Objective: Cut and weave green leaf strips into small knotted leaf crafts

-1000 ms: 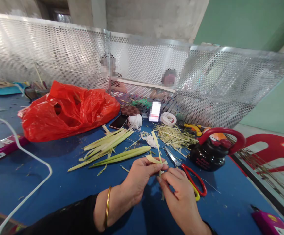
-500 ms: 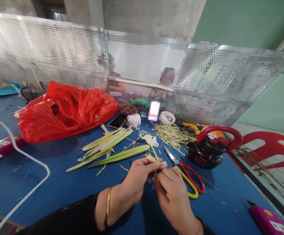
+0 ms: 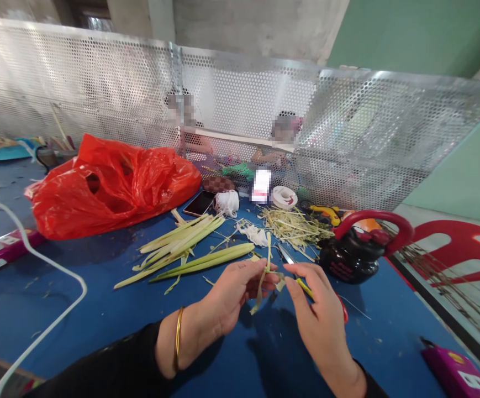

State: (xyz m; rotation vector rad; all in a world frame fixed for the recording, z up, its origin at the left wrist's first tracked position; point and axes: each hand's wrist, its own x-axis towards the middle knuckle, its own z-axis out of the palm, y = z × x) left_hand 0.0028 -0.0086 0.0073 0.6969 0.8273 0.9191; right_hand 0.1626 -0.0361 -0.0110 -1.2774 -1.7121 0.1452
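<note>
My left hand point(image 3: 233, 290) pinches a small folded piece of pale green leaf strip point(image 3: 269, 257) between thumb and fingers; one end stands up, another hangs below. Just right of it is my right hand point(image 3: 320, 318), thumb and forefinger apart near a short leaf end, with nothing seen between them. Whether the thumb touches that end I cannot tell. Scissors point(image 3: 286, 254) with yellow and red handles lie partly hidden behind my right hand. Long pale green leaves point(image 3: 182, 237) lie in a bunch to the left, with greener ones point(image 3: 210, 261) beside my left hand.
A red plastic bag point(image 3: 140, 188), phone point(image 3: 199, 203), white thread ball point(image 3: 226, 203) and tape roll point(image 3: 284, 197) sit toward the perforated metal screen point(image 3: 240, 88). Shredded leaf scraps point(image 3: 297, 226) lie beside a black pot point(image 3: 351, 257). A white cable point(image 3: 57, 271) crosses the left side. People sit beyond the screen.
My right hand has let go of the leaf piece and moved right, its fingers spreading. My left hand keeps hold of the strip, whose lower end now shows hanging down.
</note>
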